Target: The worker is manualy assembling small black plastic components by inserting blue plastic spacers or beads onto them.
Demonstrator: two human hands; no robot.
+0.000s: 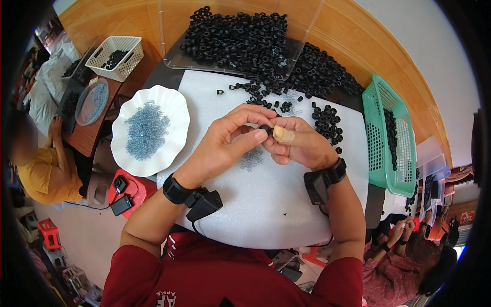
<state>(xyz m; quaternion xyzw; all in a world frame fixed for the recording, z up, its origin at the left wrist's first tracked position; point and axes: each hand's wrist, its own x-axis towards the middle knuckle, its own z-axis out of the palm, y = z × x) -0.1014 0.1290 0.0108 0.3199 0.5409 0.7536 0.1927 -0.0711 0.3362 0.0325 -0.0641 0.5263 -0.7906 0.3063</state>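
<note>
Black rubber, a small ring-shaped piece [266, 129], sits between both hands above the white foam sheet [266, 215] that covers the table. The left hand [225, 143] pinches it with thumb and forefinger curled close; the right hand [299, 146], which has a pale tape wrap on the thumb, presses on it from the other side, its fingers closed together. I judge that the work goes best when the ring is kept level between the fingertips and low over the foam, so that a dropped piece does not roll far.

Behind the hands, a clear plastic tray [174, 53] holds a big heap of the same black rings [240, 38], and more lie loose on the foam. At the left, a white scalloped plate [176, 110] carries a pile of small pale blue transparent rings [147, 130]. A green plastic basket [381, 163] at the right has black pieces inside. Farther left, a white lattice basket [130, 43] also contains some black parts.
</note>
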